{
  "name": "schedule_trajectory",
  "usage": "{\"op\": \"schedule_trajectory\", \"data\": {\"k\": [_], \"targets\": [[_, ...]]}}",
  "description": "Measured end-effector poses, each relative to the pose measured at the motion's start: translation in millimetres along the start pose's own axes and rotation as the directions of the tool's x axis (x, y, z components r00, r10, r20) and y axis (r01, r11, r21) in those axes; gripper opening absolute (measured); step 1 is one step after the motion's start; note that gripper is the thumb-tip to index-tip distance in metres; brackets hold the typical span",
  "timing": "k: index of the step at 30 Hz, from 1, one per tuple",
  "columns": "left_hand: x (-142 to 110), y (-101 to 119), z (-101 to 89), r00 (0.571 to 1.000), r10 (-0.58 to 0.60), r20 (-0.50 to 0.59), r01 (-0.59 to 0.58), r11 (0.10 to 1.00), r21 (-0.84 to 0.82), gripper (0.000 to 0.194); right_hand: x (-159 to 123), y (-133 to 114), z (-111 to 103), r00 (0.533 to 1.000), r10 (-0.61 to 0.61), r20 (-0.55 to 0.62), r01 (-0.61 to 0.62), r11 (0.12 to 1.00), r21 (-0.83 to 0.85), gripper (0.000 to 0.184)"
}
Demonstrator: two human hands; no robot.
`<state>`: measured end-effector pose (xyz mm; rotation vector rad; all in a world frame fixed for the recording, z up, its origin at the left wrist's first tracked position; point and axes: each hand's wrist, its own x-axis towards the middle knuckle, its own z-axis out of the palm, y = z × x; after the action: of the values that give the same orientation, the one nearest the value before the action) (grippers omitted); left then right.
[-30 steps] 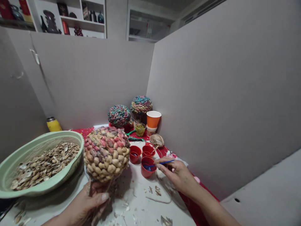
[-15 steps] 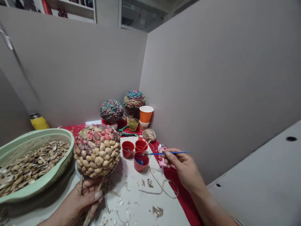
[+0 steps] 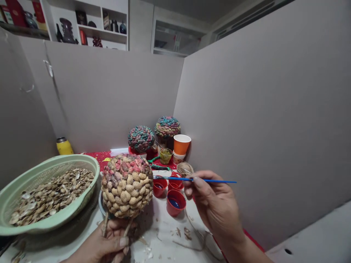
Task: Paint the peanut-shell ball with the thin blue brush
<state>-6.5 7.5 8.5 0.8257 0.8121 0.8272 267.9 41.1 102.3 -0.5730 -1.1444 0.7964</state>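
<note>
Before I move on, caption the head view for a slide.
Left hand holding a peanut-covered ball from below, right hand pointing a blue brush toward it, red cups alongside.

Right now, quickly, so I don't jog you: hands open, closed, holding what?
Left hand: closed, holding the round pink and tan peanut-covered ball from below.
Right hand: closed in a pinch, holding the slender blue paintbrush.

Peanut-shell ball, pink-topped, tan below, level blue brush beside it
</note>
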Motion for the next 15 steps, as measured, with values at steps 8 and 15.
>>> {"op": "schedule_trajectory", "data": {"k": [8, 15], "targets": [[-1.0, 0.1, 4.3, 0.998, -0.003, 0.067, 0.009, 0.996, -0.091, 0.046, 0.0, 10.4, 33.3, 0.997, 0.067, 0.027, -0.069, 0.994, 0.082, 0.021], [-0.9, -5.0, -1.1, 1.000, -0.008, 0.021, 0.011, 0.989, -0.145, 0.049, -2.1, 15.0, 23.8, 0.998, 0.050, 0.039, -0.051, 0.999, 0.012, 0.019]]}}
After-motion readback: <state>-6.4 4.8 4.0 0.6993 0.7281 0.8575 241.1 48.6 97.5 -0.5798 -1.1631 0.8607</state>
